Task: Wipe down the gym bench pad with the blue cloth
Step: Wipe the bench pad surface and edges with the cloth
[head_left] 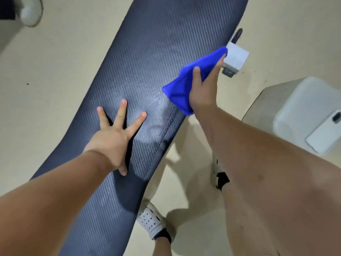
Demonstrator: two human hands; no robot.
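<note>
The long dark ribbed gym bench pad (147, 52) runs diagonally from the bottom left to the top middle of the head view. My left hand (115, 133) lies flat on it with fingers spread, holding nothing. The blue cloth (191, 80) is bunched at the pad's right edge, and my right hand (203, 87) presses on it with fingers over the top. A wet, shiny patch (156, 111) shows on the pad between my two hands.
A white block of the bench frame (235, 58) with a black wheel sticks out beyond the cloth. A white stool-like object (302, 108) at the right carries a white phone (324, 133). My feet in white perforated shoes (151, 220) stand on the beige floor beside the bench.
</note>
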